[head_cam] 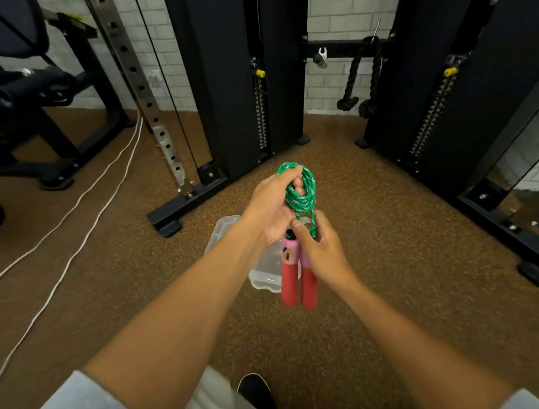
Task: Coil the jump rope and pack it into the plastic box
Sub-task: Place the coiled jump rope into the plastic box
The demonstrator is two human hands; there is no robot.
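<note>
head view: left hand (270, 209) holds green rope coil (301, 192), fingers curled through loops. right hand (321, 251) pinches rope strands just above red handles (297, 279). handles hang side by side, long axis vertical, below coil. plastic box (232, 233) open on floor directly beneath bundle, partly hidden; both hands equally near, move likely straight down.

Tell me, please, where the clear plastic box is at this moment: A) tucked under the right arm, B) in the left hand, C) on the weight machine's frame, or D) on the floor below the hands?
D: the plastic box lies on the brown floor, partly hidden behind the left hand and the red handles.
</note>
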